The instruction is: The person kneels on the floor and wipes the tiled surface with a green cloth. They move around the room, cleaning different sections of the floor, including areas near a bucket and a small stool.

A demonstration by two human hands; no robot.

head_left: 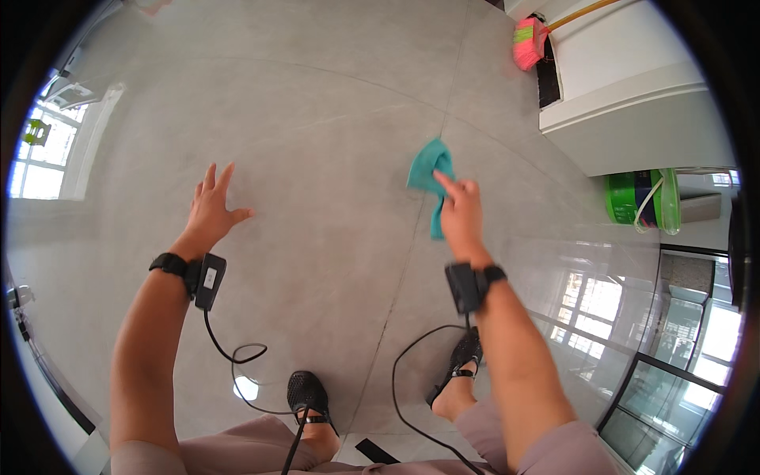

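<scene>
A teal cloth (427, 168) hangs from my right hand (461, 214), which grips it with the index finger pressed along it. One part of the cloth spreads ahead of the fingers and a narrow end droops beside the hand. I cannot tell whether the cloth touches the grey tiled floor (317, 150). To the left, my left hand (212, 207) is held out over the floor with nothing in it, its fingers spread and thumb apart. Each wrist carries a black strapped device with a cable.
A pink and yellow broom (529, 43) leans by a white ledge (625, 99) at the far right. Below the ledge sits a green bucket (633, 198) with a white handle. A black-framed glass panel (657, 404) stands lower right. My black shoes (307, 392) are on the floor.
</scene>
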